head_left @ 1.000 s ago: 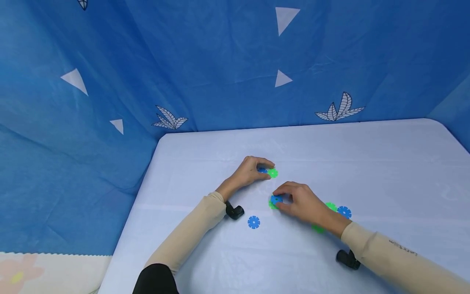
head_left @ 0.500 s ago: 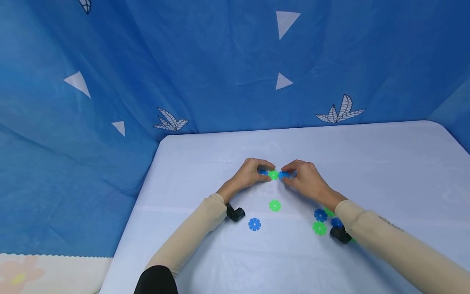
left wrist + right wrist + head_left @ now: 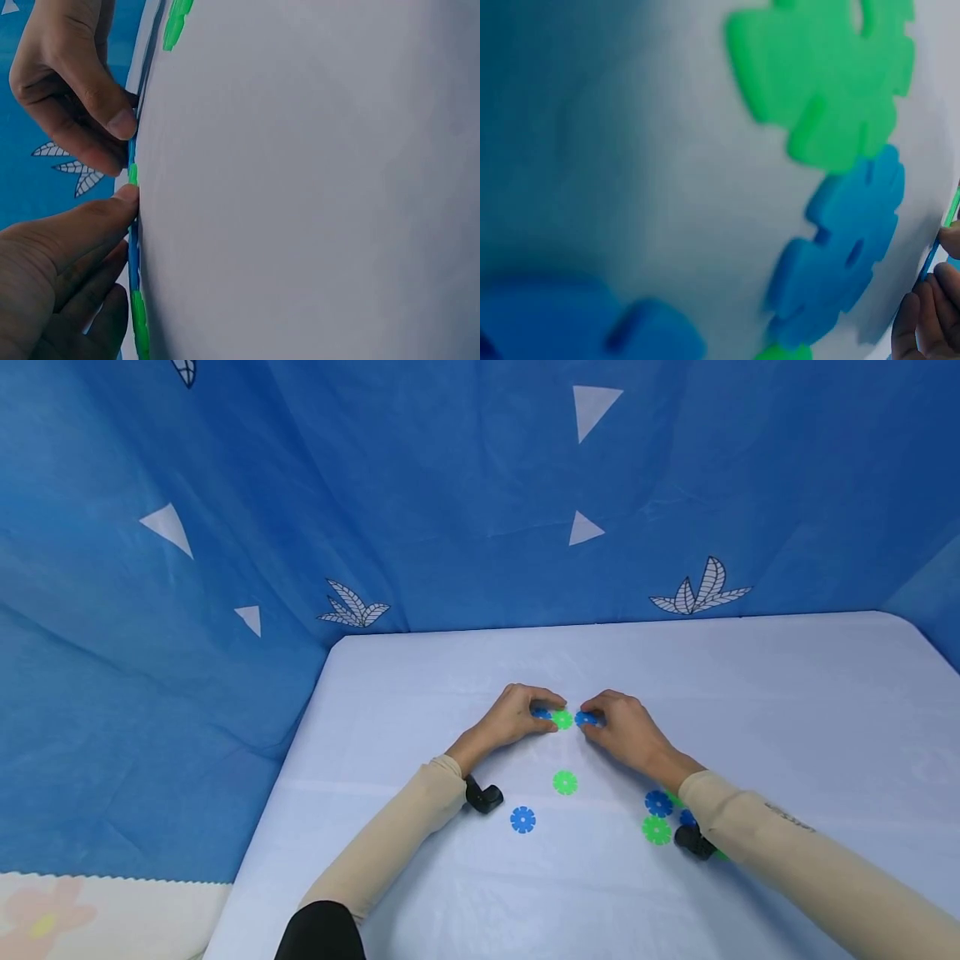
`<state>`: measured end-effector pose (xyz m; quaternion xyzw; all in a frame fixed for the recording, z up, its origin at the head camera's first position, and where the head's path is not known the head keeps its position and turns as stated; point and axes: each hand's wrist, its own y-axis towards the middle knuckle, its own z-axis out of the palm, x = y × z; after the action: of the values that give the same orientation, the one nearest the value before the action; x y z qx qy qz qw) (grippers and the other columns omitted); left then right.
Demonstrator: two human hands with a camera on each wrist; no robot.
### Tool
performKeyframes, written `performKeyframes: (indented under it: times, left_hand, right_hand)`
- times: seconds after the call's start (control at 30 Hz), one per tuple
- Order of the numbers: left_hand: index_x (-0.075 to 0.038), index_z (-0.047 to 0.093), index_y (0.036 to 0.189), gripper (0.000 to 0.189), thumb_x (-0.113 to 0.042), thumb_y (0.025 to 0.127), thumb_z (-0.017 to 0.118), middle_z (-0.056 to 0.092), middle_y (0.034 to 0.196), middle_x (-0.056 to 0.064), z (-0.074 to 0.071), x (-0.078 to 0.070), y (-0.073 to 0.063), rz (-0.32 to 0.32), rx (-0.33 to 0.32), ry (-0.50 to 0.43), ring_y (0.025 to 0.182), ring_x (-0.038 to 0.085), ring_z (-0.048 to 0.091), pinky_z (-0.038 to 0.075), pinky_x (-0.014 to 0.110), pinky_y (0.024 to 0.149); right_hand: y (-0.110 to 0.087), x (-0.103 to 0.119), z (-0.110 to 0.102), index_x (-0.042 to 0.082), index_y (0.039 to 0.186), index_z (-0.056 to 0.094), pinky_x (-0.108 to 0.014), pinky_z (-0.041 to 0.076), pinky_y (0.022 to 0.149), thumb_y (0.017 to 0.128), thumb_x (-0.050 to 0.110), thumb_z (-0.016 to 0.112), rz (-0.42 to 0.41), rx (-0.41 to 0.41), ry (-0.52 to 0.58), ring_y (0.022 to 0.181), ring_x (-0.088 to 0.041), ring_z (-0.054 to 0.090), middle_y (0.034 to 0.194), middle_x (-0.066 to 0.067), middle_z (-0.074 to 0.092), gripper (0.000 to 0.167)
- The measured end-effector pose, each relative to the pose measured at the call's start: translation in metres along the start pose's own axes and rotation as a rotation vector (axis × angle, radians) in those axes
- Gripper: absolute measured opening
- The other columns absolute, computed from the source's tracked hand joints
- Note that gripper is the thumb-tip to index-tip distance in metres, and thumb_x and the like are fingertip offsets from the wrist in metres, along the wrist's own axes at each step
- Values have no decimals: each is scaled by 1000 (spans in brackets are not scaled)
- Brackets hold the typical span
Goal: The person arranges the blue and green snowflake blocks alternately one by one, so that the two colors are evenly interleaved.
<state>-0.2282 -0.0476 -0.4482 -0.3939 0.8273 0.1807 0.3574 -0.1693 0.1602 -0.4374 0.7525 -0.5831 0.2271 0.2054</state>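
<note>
In the head view, my left hand (image 3: 513, 714) pinches a short row of slotted plastic interlocking discs. A green disc (image 3: 562, 719) sticks out past its fingertips, and a blue disc (image 3: 542, 714) lies partly hidden between the fingers. Seen edge-on in the left wrist view, the row continues to another green disc (image 3: 140, 322). To the right, my right hand (image 3: 626, 727) pinches a blue disc (image 3: 586, 718) just beside the green one. A narrow gap seems to separate the two in the head view; whether they touch I cannot tell.
A loose green disc (image 3: 565, 782) and a blue disc (image 3: 522, 819) lie nearer on the white table (image 3: 450, 893). By the right forearm sit several more, including a blue disc (image 3: 659, 803) and a green disc (image 3: 657, 830). Blue patterned cloth (image 3: 465, 527) hangs behind the table.
My right hand has lifted the blue disc off the loose green one and carried it away from me to beside the left hand's row. The left hand has stayed nearly still.
</note>
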Motion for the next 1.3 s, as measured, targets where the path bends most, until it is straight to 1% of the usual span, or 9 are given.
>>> performKeyframes:
  times: [0.3, 0.5, 0.73, 0.8, 0.87, 0.97, 1.1, 1.23, 1.3]
  left_hand:
    - [-11, 73, 118, 37, -12, 82, 81, 70, 119, 1, 1, -1, 1, -5, 2, -6, 118, 13, 59, 44, 25, 99]
    - [-11, 72, 118, 37, -12, 82, 81, 70, 119, 1, 2, 0, -1, -2, 0, -2, 118, 14, 59, 44, 25, 100]
    - [-11, 72, 119, 37, -12, 83, 80, 70, 120, 1, 2, 0, -3, -7, 7, -8, 119, 13, 59, 43, 25, 101]
    - [-11, 72, 119, 37, -12, 83, 80, 70, 120, 1, 2, 0, -3, -7, 10, -15, 119, 12, 59, 44, 25, 100]
    - [-11, 72, 119, 37, -11, 83, 80, 70, 120, 0, 2, 0, -3, -2, 11, -17, 118, 12, 59, 44, 24, 100]
    - [-11, 72, 119, 37, -11, 83, 80, 70, 119, 0, 2, 0, -3, 3, 8, -15, 118, 12, 59, 44, 24, 99]
    - [-11, 72, 119, 37, -11, 83, 80, 70, 119, 0, 2, 0, -2, 7, 11, -14, 119, 12, 59, 44, 25, 100]
    - [-11, 72, 119, 36, -11, 84, 79, 70, 119, 0, 2, 0, -2, 8, 14, -18, 120, 12, 58, 43, 25, 101]
    - [-11, 72, 118, 36, -11, 83, 80, 70, 119, 0, 2, 0, -2, 7, 10, -13, 120, 12, 58, 43, 25, 101]
  right_hand:
    - [0, 2, 1, -5, 117, 68, -46, 52, 88, 88, 9, 73, 8, 8, -24, 100, -29, 63, 112, -17, 65, 33]
    - [-1, 1, 2, -4, 119, 67, -47, 52, 89, 89, 12, 74, 8, 29, -30, 101, -29, 62, 114, -17, 64, 35]
    - [-9, 3, 0, -2, 125, 63, -52, 44, 101, 88, 15, 74, -24, 31, -68, 119, -35, 56, 125, -19, 60, 42]
    - [-14, 5, -1, -2, 125, 63, -53, 44, 101, 87, 14, 75, -51, 27, -64, 119, -35, 56, 126, -18, 61, 43]
    - [-20, 7, -1, -1, 124, 64, -53, 46, 99, 86, 12, 76, -88, 31, -47, 115, -34, 58, 124, -17, 63, 43]
    - [-30, 10, 1, 0, 124, 65, -52, 48, 96, 85, 10, 76, -134, 67, 3, 112, -32, 61, 120, -15, 65, 41]
    - [-43, 13, 7, 3, 124, 67, -50, 48, 97, 86, 9, 74, -140, 123, 84, 117, -29, 60, 121, -9, 67, 39]
    - [-55, 16, 11, 7, 124, 68, -49, 47, 97, 85, 9, 74, -145, 147, 130, 118, -26, 59, 122, -4, 67, 39]
    - [-58, 17, 13, 9, 124, 69, -48, 49, 95, 85, 10, 76, -151, 153, 140, 117, -24, 59, 121, -2, 67, 40]
